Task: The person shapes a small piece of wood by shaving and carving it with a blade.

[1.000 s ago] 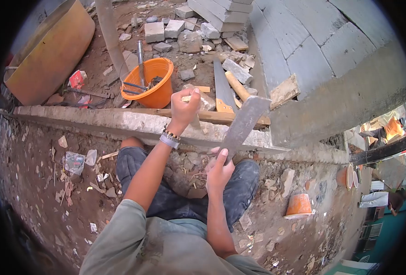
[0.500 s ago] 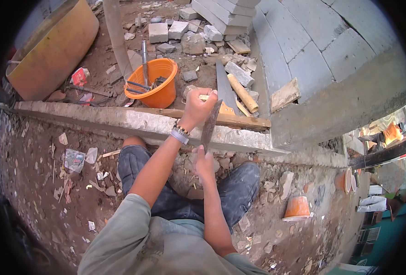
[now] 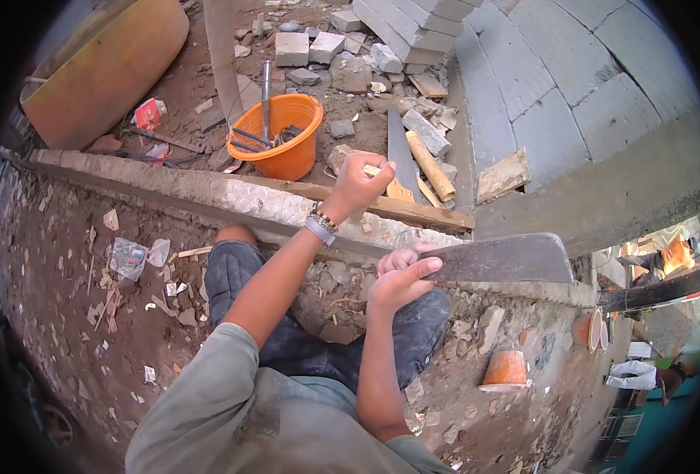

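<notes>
My left hand [image 3: 359,185] is closed round a small pale piece, which looks like wood or bamboo, above the concrete ledge. A bracelet and a grey band circle that wrist. My right hand [image 3: 403,283] grips a machete [image 3: 508,259] by its handle, above my right knee. The broad dark blade points to the right, apart from my left hand. Just beyond the ledge, a handsaw [image 3: 399,150] lies beside a bamboo piece [image 3: 430,166]. An orange bucket [image 3: 283,150] with tools in it stands left of my left hand.
The concrete ledge [image 3: 168,189] crosses in front of me, with a wooden strip [image 3: 421,212] along it. A grey block wall [image 3: 547,126] rises at the right. An upturned orange bucket [image 3: 505,369] sits at the lower right. Rubble covers the ground. People [image 3: 676,254] are farther right.
The machete has swung away from my left hand, down and to the right, and its blade now lies nearly level. My left hand still holds the small piece. The view has shifted slightly.
</notes>
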`<state>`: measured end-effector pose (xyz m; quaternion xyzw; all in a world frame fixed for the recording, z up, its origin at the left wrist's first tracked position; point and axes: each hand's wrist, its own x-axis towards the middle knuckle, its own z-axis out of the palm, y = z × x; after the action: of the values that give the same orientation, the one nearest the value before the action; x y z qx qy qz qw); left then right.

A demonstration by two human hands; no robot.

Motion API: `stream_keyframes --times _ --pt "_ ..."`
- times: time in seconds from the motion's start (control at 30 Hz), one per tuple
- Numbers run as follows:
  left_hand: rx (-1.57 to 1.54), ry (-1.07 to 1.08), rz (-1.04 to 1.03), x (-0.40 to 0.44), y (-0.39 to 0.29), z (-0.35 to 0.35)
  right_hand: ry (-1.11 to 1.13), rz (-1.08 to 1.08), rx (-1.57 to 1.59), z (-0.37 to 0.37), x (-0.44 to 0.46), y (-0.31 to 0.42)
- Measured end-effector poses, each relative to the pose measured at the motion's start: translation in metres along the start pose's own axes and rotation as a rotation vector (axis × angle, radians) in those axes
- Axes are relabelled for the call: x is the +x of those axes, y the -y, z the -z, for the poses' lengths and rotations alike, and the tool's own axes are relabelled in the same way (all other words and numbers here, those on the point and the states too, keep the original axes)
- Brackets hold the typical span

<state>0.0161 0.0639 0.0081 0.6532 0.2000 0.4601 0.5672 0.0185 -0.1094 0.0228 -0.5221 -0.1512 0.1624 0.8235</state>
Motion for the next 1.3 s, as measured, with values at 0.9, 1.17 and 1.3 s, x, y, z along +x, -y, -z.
stream_keyframes --times 0.9,1.17,1.3 --pt "0.020 -0.063 -0.166 -0.004 -0.007 0.003 0.403 -0.605 -0.645 0.052 -0.017 -0.113" --pt "-0.065 -0.093 -0.021 -0.004 0.002 0.007 0.328 -0.774 0.051 0.050 0.012 -0.016" --pt "-0.105 -0.097 0.010 -0.005 0.006 0.007 0.119 -0.335 0.108 0.019 0.007 0.023"
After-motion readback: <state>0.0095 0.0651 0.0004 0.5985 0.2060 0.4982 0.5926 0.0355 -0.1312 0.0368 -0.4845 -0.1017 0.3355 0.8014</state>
